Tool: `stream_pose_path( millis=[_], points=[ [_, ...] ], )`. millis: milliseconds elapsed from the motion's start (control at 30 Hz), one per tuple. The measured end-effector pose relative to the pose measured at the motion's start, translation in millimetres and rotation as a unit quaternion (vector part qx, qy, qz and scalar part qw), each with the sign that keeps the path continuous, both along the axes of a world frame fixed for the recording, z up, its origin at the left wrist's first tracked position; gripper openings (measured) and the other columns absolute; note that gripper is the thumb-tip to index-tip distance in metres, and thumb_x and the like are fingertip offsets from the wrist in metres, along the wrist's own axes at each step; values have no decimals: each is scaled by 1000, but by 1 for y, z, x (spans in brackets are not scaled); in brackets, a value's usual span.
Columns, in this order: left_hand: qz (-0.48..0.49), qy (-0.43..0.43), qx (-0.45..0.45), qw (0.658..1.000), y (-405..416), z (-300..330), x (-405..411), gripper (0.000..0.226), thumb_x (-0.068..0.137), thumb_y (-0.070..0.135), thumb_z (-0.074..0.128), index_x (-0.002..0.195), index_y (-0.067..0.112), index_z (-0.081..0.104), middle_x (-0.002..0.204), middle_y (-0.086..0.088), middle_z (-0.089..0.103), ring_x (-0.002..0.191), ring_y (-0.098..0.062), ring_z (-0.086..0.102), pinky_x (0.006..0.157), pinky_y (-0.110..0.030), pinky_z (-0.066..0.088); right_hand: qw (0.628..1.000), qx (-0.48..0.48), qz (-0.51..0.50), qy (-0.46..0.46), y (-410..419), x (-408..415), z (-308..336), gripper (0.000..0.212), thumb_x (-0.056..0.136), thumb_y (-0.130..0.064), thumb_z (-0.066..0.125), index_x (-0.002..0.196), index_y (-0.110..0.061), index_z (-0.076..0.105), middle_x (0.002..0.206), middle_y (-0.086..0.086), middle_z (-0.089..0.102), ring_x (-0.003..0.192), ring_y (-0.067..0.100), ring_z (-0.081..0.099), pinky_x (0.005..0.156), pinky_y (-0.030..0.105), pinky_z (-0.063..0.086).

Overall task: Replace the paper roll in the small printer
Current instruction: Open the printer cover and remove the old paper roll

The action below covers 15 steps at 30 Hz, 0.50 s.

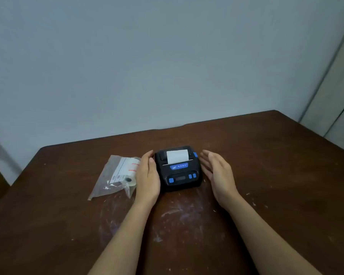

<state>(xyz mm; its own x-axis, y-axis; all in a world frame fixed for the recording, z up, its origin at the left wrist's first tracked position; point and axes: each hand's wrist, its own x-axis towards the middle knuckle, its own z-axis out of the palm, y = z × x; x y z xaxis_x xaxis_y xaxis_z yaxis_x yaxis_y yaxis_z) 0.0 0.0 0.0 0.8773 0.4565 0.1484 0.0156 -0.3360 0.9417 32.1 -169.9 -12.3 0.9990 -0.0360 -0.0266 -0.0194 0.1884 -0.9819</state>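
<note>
**Hands frame the printer, lid not yet opened**

A small black plastic printer with blue buttons [178, 169] sits near the middle of the dark brown wooden table [266, 175], a strip of white paper [176, 156] curling out of its far end. The person's left hand [148, 177] lies flat along the printer's left side, fingers straight and together, palm seemingly touching the casing but gripping nothing. The right hand [216, 172] stands open just beside the right side, palm inward, a clear gap between it and the casing, and it too is empty.

Left of the printer, just beyond the left hand, lies a clear crinkled plastic bag [111, 176] holding a white paper roll with a dark core [127, 171]; the bag looks unopened, though I cannot be sure.

The printer looks to be a rigid, fairly light shell with smooth sides, likely to slide on the tabletop unless steadied from both flanks, as the hands seem set to do. The blue tab on its far right corner [195, 155] is probably the lid release, the sensible place to press. The bag will be slippery and limp; the roll inside is light, firm across its ends, but apt to unwind, so it is best pinched by its flat faces.
</note>
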Motion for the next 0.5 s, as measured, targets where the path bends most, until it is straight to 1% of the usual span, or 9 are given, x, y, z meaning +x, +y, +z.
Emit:
stream_pose_path(
  millis=[100, 167, 267, 400, 500],
  points=[
    [7, -7, 29, 1000, 1, -3, 6, 38, 105, 21, 29, 135, 16, 51, 133, 0, 54, 124, -13, 46, 108, -36, 38, 1000, 6, 22, 16, 9, 19, 5, 34, 102, -24, 41, 132, -14, 55, 126, -1, 62, 116, 9, 58, 94, 23, 47],
    [1, -9, 31, 999, 1, -6, 8, 37, 105, 21, 29, 134, 16, 51, 131, 2, 54, 120, -11, 46, 106, -33, 37, 999, 13, 37, 28, 14, 28, 10, 34, 102, -23, 41, 132, -15, 55, 127, -1, 62, 114, 8, 59, 96, 25, 48],
    [3, -9, 40, 999, 2, -6, 11, 37, 105, 19, 29, 134, 15, 52, 128, 3, 55, 118, -10, 47, 104, -30, 38, 998, 6, 57, 38, 16, 34, 10, 33, 102, -19, 39, 130, -17, 57, 130, 1, 62, 117, 12, 60, 98, 29, 50],
    [6, -9, 45, 999, 1, -6, 12, 37, 105, 18, 29, 133, 15, 52, 123, 7, 53, 114, -7, 46, 98, -25, 36, 995, 37, 76, 55, 14, 38, 10, 37, 101, -9, 36, 130, -13, 58, 130, 7, 62, 116, 17, 62, 89, 26, 53],
    [6, 0, 50, 999, 1, -7, 12, 37, 105, 19, 28, 135, 15, 51, 122, 9, 51, 114, -6, 45, 97, -24, 35, 994, 41, 85, 56, 13, 39, 9, 40, 97, -5, 36, 129, -13, 58, 130, 9, 62, 113, 18, 63, 82, 24, 54]
  ],
)
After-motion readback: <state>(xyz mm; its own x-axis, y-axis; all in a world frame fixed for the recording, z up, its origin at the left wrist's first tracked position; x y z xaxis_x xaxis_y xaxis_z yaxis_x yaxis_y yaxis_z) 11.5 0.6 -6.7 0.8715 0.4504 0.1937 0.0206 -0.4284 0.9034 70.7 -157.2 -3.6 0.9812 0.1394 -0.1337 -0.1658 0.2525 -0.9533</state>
